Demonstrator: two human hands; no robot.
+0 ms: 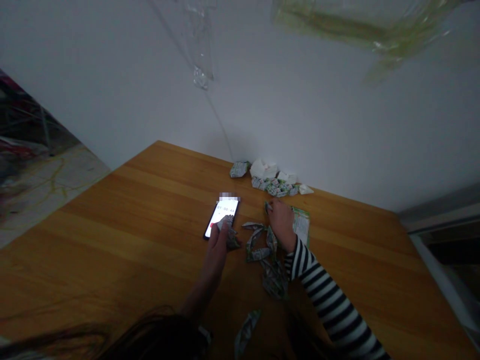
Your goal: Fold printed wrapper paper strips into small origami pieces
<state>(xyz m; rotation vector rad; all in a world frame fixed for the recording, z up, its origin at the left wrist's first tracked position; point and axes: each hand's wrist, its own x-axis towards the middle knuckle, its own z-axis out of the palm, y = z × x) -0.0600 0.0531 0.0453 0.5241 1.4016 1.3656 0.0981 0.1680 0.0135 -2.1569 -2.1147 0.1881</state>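
In the head view, take the linked folded paper strips (258, 255), lying just in front of the right hand on the desk (150, 215), as the clock's centre.

At nine o'clock the left hand (218, 239) has its grip pressed together on a pleated paper piece (232, 240), thumb on top, likely to keep the folds from springing apart. The piece covers the near edge of the phone (220, 215), at ten o'clock; I cannot tell whether they touch. The phone lies screen up, presumably so its timer digits can be read.

At one o'clock the right hand (282, 222), its fingers bent downward, seems to pinch a small paper scrap (267, 206), perhaps to steady it. Partly behind that wrist, toward two o'clock, lies a flat printed sheet (301, 224).

From eleven to one, crumpled printed paper (277, 187) and white paper (261, 170) sit by the wall (112, 100), probably to stay clear of the hands. A crumpled paper lump (275, 282) lies at five o'clock, a lone folded strip (246, 334) at six.
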